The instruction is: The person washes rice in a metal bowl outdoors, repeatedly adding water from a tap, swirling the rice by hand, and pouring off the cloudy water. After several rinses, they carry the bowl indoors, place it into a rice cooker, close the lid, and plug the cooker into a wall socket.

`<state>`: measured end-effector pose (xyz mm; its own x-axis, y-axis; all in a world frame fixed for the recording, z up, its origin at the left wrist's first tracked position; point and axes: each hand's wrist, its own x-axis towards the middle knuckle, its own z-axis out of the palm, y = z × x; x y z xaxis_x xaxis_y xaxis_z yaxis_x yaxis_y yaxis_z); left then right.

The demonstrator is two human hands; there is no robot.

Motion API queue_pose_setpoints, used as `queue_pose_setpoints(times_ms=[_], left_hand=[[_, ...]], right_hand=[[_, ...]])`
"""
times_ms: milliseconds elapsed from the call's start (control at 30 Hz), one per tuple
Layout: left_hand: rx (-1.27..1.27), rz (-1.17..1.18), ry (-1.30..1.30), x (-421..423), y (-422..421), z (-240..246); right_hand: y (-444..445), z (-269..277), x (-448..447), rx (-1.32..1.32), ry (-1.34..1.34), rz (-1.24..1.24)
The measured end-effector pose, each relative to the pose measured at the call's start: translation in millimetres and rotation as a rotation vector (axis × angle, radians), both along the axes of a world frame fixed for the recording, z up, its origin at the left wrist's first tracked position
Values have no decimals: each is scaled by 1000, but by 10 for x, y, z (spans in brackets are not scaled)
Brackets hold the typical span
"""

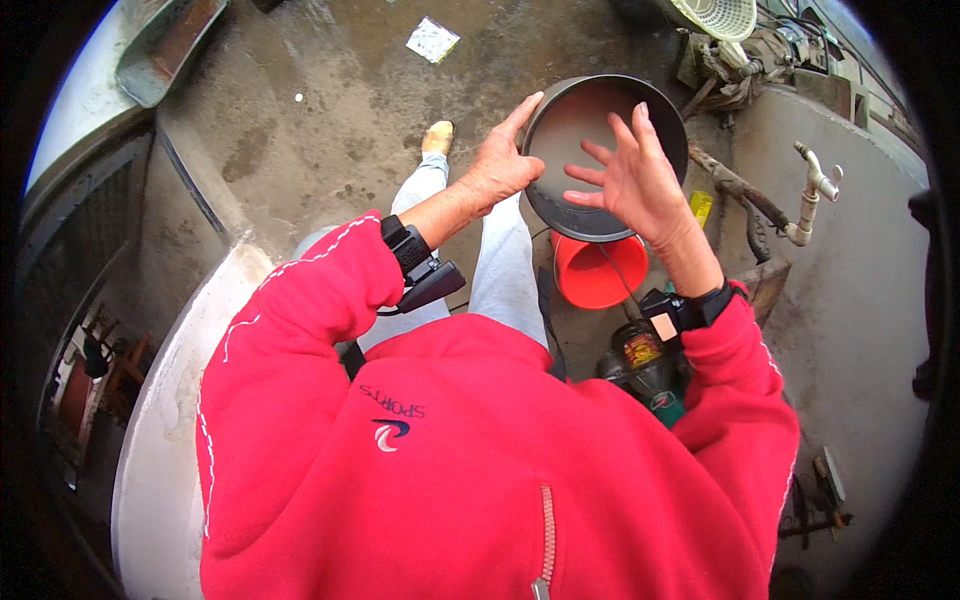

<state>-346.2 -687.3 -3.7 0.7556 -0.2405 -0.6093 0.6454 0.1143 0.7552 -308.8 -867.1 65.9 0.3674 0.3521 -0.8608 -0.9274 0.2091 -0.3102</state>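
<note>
A dark, round pot or basin [571, 222] is tilted towards me above the floor, with a greyish inside; whether liquid lies in it I cannot tell. On its left rim my left hand [504, 161] keeps a grip, thumb over the edge and index finger stretched along the outer side. My right hand [636, 176] is spread in front of the opening, fingers apart, holding nothing. Just below the basin stands a red plastic bucket [601, 279], partly hidden by it.
Plastic bottles [660, 375] stand by my right forearm. A white tap [814, 184] juts out beside the concrete wall [847, 285] at right. A pale plastic basket [724, 16] is at upper right. On the wet concrete floor [300, 142] lies a white packet [433, 40].
</note>
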Motion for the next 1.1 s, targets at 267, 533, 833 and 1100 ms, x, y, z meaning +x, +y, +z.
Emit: queue_pose_setpoints(times_ms=[267,533,833,1100], left_hand=[[25,-47,11,29,-122,59],[-14,-52,-19,37,-251,46],[20,-81,-81,34,-425,-77],[-10,-122,29,39,-513,-11]], right_hand=[[-138,-26,-115,26,28,-84],[-348,55,-176,127,7,-232],[-604,225,-297,215,8,-349],[-652,185,-306,107,84,-386]])
